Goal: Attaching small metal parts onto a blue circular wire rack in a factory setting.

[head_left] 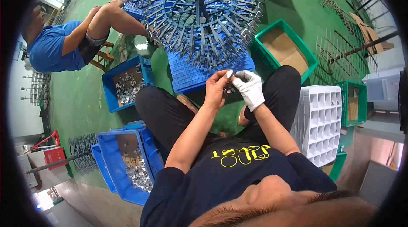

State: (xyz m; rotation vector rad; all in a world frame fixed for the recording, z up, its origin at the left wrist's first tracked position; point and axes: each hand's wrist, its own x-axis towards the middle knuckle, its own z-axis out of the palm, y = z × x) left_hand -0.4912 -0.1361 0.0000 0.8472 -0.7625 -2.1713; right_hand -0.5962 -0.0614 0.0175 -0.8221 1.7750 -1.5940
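My bare left hand (216, 89) is closed, with a small shiny metal part (230, 90) at its fingers. A small white bit (229, 74) shows at its fingertips; what it is I cannot make out. My right hand (249, 89), in a white glove, meets the left one with its fingers bent together; whatever it pinches is hidden. Just beyond both hands stands a round rack (204, 18) with rings of metal prongs around a dark upright pole. Under the rack is a blue plastic crate base (187, 74).
Blue bins of small metal parts stand at my left, one farther (109, 95) and one nearer (111, 142). A green bin (312, 63) lined with cardboard is at far right. White divided trays (304, 120) are stacked by my right leg. Another person (57, 46) sits far left.
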